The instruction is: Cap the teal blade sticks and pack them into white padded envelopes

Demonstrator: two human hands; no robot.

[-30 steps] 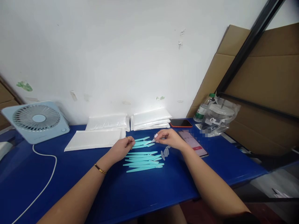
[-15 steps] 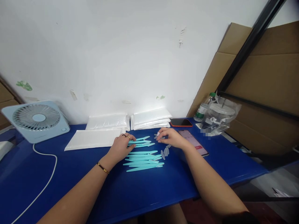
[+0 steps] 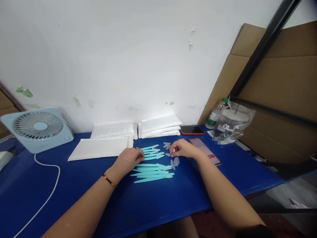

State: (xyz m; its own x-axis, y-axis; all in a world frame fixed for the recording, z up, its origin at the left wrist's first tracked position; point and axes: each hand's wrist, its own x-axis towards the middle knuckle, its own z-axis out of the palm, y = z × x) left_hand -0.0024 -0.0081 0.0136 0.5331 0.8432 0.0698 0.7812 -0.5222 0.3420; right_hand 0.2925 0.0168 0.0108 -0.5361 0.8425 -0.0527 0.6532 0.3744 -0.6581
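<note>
- Curling over the handle ends of the upper turquoise sticks (image 3: 153, 154), the left hand (image 3: 129, 159) has thumb and fingertips drawn together; at this size I cannot tell whether they grip one.
- The right hand (image 3: 181, 148) is bunched beside a small translucent sleeve (image 3: 167, 154); whether its fingertips grasp anything is likewise unclear.
- More loose sleeves (image 3: 175, 161) and the lower turquoise sticks (image 3: 152, 179) lie on the blue table (image 3: 153, 201).
- Sticks look light, stiff, smooth: best held mid-handle, clear of their blade-like right ends.
- Sleeves seem feather-light and slippery; a gentle edge pinch suits.
</note>
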